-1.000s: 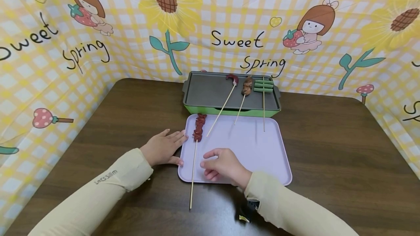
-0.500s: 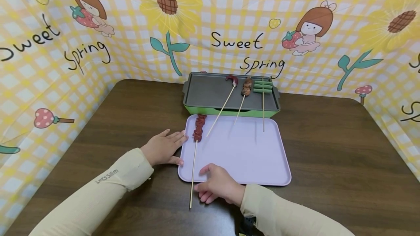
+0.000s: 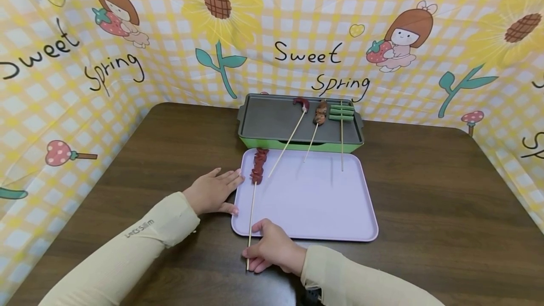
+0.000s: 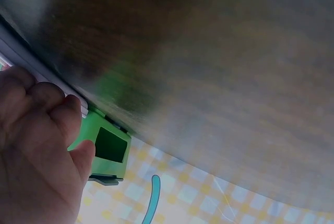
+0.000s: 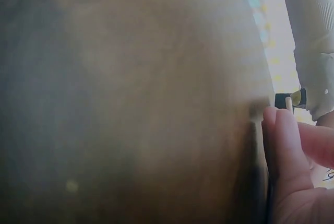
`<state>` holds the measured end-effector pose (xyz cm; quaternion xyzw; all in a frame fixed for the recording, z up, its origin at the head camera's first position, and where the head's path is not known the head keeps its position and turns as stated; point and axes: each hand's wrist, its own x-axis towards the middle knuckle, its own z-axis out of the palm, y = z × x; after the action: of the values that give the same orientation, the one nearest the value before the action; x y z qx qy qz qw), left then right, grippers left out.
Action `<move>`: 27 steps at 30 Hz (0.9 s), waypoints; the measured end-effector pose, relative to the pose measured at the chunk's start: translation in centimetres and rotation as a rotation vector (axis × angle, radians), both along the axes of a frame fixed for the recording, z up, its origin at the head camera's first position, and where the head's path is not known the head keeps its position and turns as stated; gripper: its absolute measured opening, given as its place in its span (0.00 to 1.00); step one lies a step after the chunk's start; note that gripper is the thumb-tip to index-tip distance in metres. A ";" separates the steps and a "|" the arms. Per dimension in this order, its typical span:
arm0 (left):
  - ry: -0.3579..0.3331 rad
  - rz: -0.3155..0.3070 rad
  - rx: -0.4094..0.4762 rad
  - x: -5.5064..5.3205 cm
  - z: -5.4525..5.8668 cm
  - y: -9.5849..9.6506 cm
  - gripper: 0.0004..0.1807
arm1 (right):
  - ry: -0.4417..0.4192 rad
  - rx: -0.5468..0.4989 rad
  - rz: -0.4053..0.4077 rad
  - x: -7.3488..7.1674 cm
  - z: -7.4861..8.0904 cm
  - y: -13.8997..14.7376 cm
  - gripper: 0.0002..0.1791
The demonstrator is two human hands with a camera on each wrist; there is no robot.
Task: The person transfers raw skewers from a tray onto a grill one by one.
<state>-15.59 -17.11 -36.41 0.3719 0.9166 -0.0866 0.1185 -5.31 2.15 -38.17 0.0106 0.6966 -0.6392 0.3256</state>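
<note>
A skewer of dark red meat pieces (image 3: 259, 166) lies along the left side of the lilac tray (image 3: 323, 202), its bare stick (image 3: 251, 216) reaching past the tray's front rim. My right hand (image 3: 274, 249) pinches that stick near its lower end; the stick's tip pokes out by the fingers (image 5: 289, 145) in the right wrist view. With spread, straight fingers, my left hand (image 3: 212, 192) rests against the tray's left edge. In the left wrist view this hand (image 4: 36, 145) shows beside the tray rim.
Behind the tray stands a green grill with a dark plate (image 3: 267, 117). On its right half lie a curled purple-red skewer (image 3: 301, 103), a brown meat skewer (image 3: 320, 113) and a green vegetable skewer (image 3: 341, 112), sticks overhanging the tray. A patterned cloth (image 3: 306, 13) hangs behind the table (image 3: 425, 192).
My right hand has moved down and left from over the tray to the lower end of the red meat skewer's stick and taken hold of it. The left hand has stayed put.
</note>
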 end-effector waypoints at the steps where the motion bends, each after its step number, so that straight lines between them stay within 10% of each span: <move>1: 0.000 0.000 -0.001 0.0 0.0 0.0 0.44 | 0.000 -0.006 -0.003 0.0 0.0 0.0 0.21; 27: -0.002 0.000 -0.005 0.0 -0.1 0.1 0.45 | -0.031 -0.132 -0.073 0.2 -0.3 -0.3 0.23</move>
<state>-15.58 -17.03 -36.46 0.3717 0.9163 -0.0885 0.1201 -5.09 1.86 -38.44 0.0244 0.6469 -0.6951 0.3127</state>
